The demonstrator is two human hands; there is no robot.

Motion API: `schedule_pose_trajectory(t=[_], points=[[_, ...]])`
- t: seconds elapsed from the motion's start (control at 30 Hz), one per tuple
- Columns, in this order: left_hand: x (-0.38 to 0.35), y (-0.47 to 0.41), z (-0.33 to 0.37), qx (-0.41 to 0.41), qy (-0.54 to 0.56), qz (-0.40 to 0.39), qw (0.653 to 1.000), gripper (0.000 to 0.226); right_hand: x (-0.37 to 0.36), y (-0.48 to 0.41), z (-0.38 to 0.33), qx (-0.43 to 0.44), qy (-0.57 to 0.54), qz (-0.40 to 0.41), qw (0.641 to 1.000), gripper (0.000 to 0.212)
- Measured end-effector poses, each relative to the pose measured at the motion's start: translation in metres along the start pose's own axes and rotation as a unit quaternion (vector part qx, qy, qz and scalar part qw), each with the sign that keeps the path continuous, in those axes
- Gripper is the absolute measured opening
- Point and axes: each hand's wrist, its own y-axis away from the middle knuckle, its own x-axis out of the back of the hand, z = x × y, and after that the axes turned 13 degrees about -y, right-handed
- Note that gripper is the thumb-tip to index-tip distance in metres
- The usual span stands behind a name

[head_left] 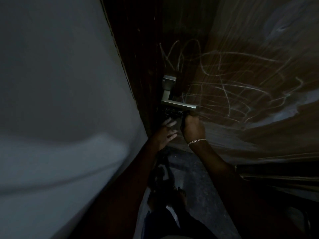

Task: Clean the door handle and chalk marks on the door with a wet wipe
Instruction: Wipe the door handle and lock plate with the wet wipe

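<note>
- Brown wooden door (241,49) bears pale scribbled chalk marks (233,87).
- Right hand (194,129), fingers closed, sits under the silver metal lever handle (177,102); contents unclear.
- Left hand (165,133) fingers spread wide.

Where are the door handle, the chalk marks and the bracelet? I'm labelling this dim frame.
door handle (179,104): head view, on the lever bar.
chalk marks (229,87): head view, mid-scribble on the door.
bracelet (196,141): head view, chain on the right wrist.
</note>
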Motion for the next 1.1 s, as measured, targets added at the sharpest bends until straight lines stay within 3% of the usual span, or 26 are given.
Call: schedule_pose_trajectory(t=[0.1,0.3,0.5,0.6,0.7,0.77,0.83,1.0,1.1], points=[[0.002,0.000,-0.001,-0.002,-0.005,-0.005,1.000,0.051,0.000,0.003,0.000,-0.025,0.018,-0.016,0.999,0.012],[0.003,-0.003,-0.007,-0.006,-0.013,-0.008,1.000,0.062,0.013,0.002,0.016,-0.064,0.014,0.027,0.998,0.017],[0.002,-0.006,-0.004,0.014,0.013,0.015,1.000,0.048,-0.006,-0.011,-0.026,0.028,0.030,-0.011,0.999,0.004],[0.006,-0.009,-0.007,0.031,0.004,0.022,0.999,0.040,-0.017,-0.020,-0.047,0.035,0.060,-0.024,0.997,0.011],[0.008,-0.010,-0.013,0.032,-0.003,0.015,0.999,0.044,-0.015,-0.022,-0.056,0.029,0.124,-0.097,0.987,0.015],[0.006,-0.006,-0.009,0.027,-0.018,0.015,0.999,0.039,-0.006,-0.017,-0.052,0.051,0.109,-0.082,0.989,0.003],[0.003,-0.009,-0.005,0.013,0.001,0.013,1.000,0.038,-0.008,-0.013,-0.037,0.055,0.096,-0.042,0.993,0.013],[0.004,-0.007,-0.008,0.019,-0.012,0.006,1.000,0.039,-0.016,-0.015,-0.038,0.019,0.056,-0.037,0.998,0.006],[0.006,-0.009,-0.009,0.033,-0.023,0.025,0.999,0.042,-0.022,-0.015,-0.043,0.024,0.045,-0.045,0.998,0.014]])
